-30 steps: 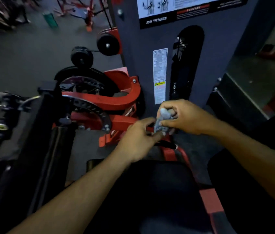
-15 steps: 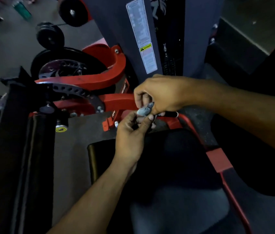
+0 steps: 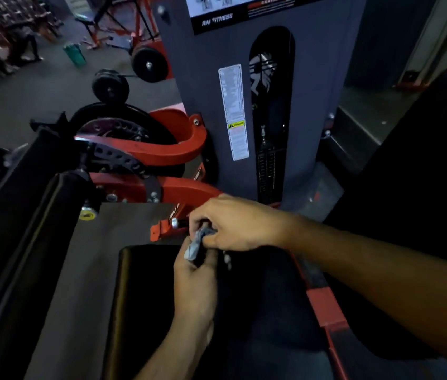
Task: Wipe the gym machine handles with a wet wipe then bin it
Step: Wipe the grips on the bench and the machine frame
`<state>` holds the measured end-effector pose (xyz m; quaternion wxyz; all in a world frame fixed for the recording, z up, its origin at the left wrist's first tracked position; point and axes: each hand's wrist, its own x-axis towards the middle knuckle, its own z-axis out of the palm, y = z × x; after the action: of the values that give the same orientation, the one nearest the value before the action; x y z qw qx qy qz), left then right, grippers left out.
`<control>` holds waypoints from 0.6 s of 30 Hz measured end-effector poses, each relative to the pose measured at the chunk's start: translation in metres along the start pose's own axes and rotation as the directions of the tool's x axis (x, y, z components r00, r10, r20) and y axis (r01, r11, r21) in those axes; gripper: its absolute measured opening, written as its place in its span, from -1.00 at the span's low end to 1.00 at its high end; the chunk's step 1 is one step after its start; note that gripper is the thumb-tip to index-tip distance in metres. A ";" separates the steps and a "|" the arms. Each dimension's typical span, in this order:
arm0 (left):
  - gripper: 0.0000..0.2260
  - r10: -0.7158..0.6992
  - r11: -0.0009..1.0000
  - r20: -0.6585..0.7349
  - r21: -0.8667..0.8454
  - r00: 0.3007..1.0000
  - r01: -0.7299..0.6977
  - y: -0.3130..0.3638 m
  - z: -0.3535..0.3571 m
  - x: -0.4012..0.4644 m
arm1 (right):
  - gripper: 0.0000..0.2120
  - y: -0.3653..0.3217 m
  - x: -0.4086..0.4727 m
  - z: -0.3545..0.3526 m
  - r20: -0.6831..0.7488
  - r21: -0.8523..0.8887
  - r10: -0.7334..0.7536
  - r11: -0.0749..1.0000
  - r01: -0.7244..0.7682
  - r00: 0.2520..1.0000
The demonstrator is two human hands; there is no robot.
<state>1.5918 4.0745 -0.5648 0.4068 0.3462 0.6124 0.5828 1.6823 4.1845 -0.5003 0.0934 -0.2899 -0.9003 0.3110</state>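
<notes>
A crumpled grey wet wipe (image 3: 197,242) sits between my two hands, just above the front of the black seat pad (image 3: 145,297). My right hand (image 3: 233,224) comes in from the right and pinches the wipe's upper end with curled fingers. My left hand (image 3: 193,281) reaches up from below and holds its lower end. Both hands hover beside the red machine frame (image 3: 184,187). Which handle they are at is hidden behind the hands.
The grey weight-stack tower (image 3: 244,105) with labels stands straight ahead. A black padded arm (image 3: 33,229) runs down the left. Weight plates (image 3: 149,64) and a green bottle (image 3: 74,54) lie on the gym floor at the back left. A red frame rail (image 3: 323,303) runs at the right.
The view has tilted back up toward the tower. Both hands keep hold of the wipe and have worked it between the fingers, staying near the red frame.
</notes>
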 end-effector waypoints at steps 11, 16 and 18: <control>-0.83 -0.116 0.963 0.319 0.269 0.941 0.027 -0.080 0.013 -0.142 | -0.81 0.005 -0.216 0.162 -0.315 0.756 0.691 0.597 -0.268 0.651; -0.74 -0.343 0.738 0.599 0.649 0.723 -0.188 -0.162 -0.030 -0.199 | -0.73 -0.004 -0.313 0.238 -0.321 0.831 0.865 0.452 -0.323 0.386; -0.64 -0.487 0.559 0.642 0.750 0.592 -0.353 -0.187 -0.054 -0.220 | -0.69 -0.007 -0.350 0.270 -0.261 0.859 0.921 0.358 -0.366 0.289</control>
<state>1.6466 3.8387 -0.7306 0.4483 0.6881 0.5703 -0.0168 1.8702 3.8407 -0.7047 0.3873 -0.7011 -0.3752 0.4665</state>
